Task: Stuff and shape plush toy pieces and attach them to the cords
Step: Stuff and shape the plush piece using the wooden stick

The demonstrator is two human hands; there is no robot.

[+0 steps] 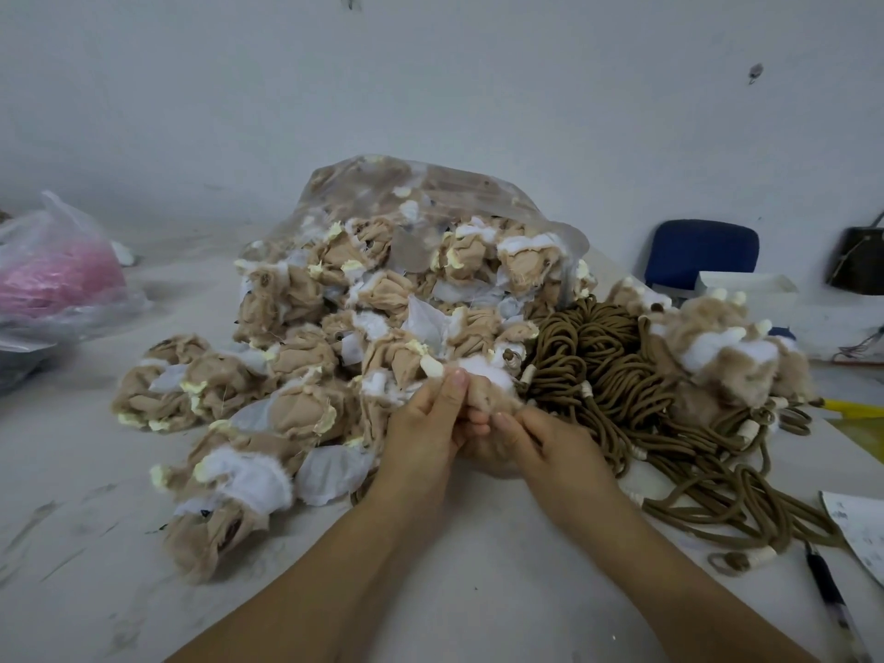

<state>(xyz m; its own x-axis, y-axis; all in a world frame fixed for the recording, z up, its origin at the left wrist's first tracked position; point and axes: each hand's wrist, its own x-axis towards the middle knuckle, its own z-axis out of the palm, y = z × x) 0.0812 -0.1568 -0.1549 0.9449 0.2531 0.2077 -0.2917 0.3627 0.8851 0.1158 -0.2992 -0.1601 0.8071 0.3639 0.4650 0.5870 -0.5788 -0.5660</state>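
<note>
Both hands meet above the middle of the desk [478, 567], just in front of the pile, and hold one plush piece [483, 382] between them. The left hand [423, 425] has its fingers curled round the piece's left side, with the thumb upright and pressed against it just below a cream nub [430, 366]. The right hand [545, 445] pinches the tan lower edge with its fingertips, its back turned up toward the camera. The piece shows tan fur below and white fluff above; whether it is stuffed I cannot tell. Behind and left of the hands a pile [296, 337] of limp tan, white and cream pieces spills forward out of a clear bag [430, 184] that lies on the desk with its mouth toward the camera. Just right of the held piece lies a tangle of brown cords [602, 356] with pale bindings near their ends, and some loops trail along the desk toward the near right edge. Beyond the cords, fluffier pieces [727, 361] sit in a heap that touches the cords. At far left a thin bag [57, 279] holds something pink. Near the right edge lie a pen [827, 600] and a sheet of paper [861, 528]. A blue chair [701, 251] stands by the wall [430, 64] behind.
</note>
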